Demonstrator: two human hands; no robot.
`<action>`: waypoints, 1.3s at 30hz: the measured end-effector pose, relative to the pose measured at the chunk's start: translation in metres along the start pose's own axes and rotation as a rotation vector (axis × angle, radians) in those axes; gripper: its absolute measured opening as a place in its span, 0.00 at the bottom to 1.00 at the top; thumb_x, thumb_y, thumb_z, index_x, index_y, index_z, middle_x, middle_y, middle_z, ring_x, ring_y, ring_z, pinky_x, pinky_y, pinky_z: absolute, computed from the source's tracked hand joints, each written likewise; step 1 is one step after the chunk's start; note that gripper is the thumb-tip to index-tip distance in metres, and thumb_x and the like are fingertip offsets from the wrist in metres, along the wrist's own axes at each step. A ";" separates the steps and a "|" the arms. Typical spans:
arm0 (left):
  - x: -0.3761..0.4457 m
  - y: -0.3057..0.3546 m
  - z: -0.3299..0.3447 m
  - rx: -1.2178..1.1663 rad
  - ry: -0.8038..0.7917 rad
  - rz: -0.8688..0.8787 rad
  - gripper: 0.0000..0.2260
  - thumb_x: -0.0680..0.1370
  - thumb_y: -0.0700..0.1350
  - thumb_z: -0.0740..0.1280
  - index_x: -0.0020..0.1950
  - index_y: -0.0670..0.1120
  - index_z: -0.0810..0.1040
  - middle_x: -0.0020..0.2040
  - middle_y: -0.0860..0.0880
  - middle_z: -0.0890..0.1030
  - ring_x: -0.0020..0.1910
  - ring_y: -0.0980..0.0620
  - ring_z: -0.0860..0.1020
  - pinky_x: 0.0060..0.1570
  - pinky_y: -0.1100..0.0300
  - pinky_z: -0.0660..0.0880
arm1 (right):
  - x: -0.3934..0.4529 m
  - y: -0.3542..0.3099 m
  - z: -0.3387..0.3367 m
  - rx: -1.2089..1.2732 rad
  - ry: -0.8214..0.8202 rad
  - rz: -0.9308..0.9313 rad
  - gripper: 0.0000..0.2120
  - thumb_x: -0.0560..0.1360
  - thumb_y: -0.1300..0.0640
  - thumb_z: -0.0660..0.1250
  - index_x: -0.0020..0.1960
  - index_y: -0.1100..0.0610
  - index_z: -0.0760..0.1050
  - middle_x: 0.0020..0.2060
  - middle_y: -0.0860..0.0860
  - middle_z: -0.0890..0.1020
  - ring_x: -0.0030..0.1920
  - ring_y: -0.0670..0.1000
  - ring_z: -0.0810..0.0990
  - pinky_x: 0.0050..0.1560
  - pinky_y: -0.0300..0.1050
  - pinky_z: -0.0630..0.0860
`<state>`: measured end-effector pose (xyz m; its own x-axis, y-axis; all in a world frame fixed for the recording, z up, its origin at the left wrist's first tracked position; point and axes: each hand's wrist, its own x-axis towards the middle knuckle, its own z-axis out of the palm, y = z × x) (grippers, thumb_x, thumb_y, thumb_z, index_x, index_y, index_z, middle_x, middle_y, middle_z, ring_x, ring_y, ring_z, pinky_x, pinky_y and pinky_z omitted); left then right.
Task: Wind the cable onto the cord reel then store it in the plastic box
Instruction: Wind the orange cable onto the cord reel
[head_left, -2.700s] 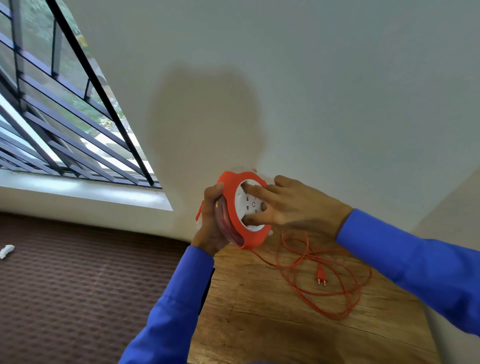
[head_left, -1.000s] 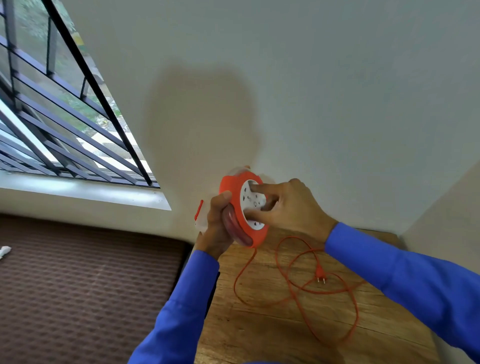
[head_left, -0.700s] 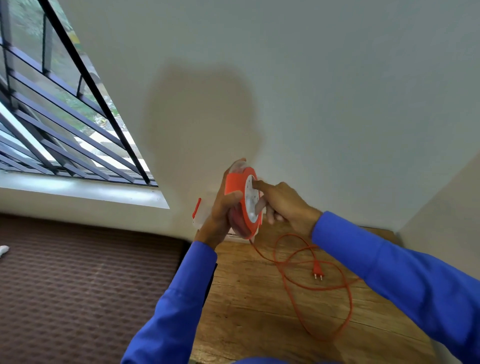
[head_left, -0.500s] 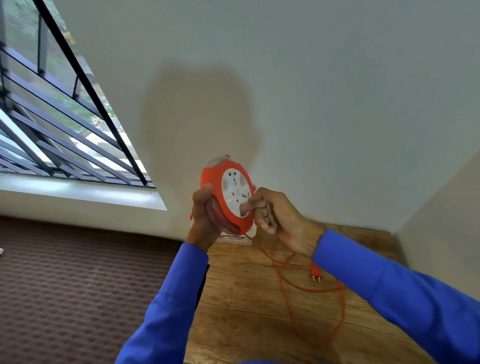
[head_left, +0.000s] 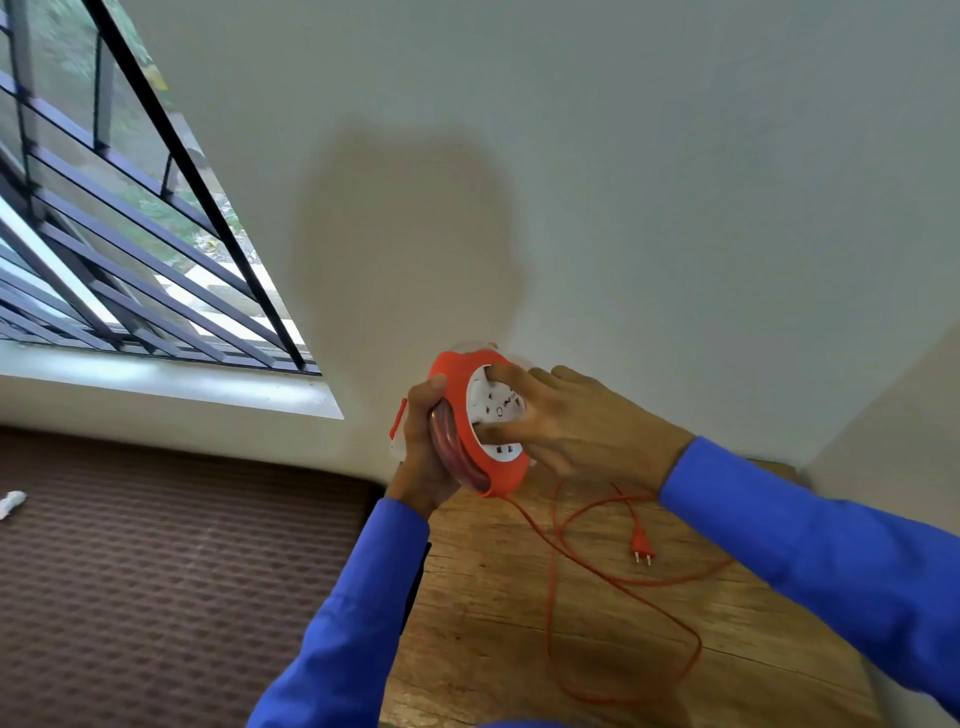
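I hold an orange cord reel (head_left: 453, 385) with a white socket face above the far end of a wooden table (head_left: 478, 613). My left hand (head_left: 427, 452) grips the reel's rim from the left. My right hand (head_left: 561, 421) lies spread over the white face, with fingers pressed on it. Part of the orange cable (head_left: 597, 571) is wound in the reel's groove. The rest trails down and lies in loose loops on the table. Its plug (head_left: 642, 546) rests among the loops. A clear plastic box with an orange clip (head_left: 397, 422) shows partly behind my left hand.
A white wall stands close behind the table, with another wall at the right edge. A barred window (head_left: 130, 249) and its sill are at the left. Brown patterned floor (head_left: 171, 571) lies left of the table, with a small white scrap (head_left: 10, 503) on it.
My right hand has been turning the reel's face. The loose cable loops on the table have shrunk and shifted, and the plug has slid a little. My left hand keeps its grip.
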<state>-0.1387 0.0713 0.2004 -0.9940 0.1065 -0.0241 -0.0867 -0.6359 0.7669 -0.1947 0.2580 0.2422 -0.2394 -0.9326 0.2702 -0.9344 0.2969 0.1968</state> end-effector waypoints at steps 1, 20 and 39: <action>0.001 0.000 0.000 0.005 -0.006 -0.011 0.39 0.67 0.66 0.77 0.73 0.48 0.79 0.63 0.40 0.82 0.60 0.38 0.81 0.59 0.41 0.78 | -0.001 0.001 0.001 0.018 0.005 0.008 0.22 0.79 0.57 0.71 0.71 0.43 0.75 0.72 0.64 0.74 0.46 0.60 0.83 0.43 0.54 0.82; 0.006 0.011 0.012 0.219 -0.034 0.133 0.32 0.65 0.68 0.79 0.66 0.57 0.85 0.58 0.44 0.86 0.57 0.40 0.83 0.60 0.38 0.78 | 0.025 -0.020 0.004 0.817 0.344 1.026 0.31 0.68 0.23 0.67 0.49 0.49 0.89 0.34 0.47 0.88 0.32 0.48 0.87 0.38 0.49 0.86; 0.016 0.005 0.000 0.087 0.030 0.081 0.34 0.64 0.67 0.79 0.64 0.49 0.86 0.55 0.41 0.85 0.54 0.40 0.82 0.57 0.44 0.77 | 0.006 -0.032 -0.001 0.799 0.194 0.574 0.10 0.83 0.53 0.66 0.59 0.48 0.84 0.67 0.47 0.75 0.63 0.52 0.78 0.57 0.45 0.80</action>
<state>-0.1549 0.0696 0.2034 -0.9992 0.0335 0.0225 -0.0008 -0.5729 0.8197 -0.1658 0.2436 0.2389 -0.7290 -0.6207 0.2886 -0.6111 0.4003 -0.6829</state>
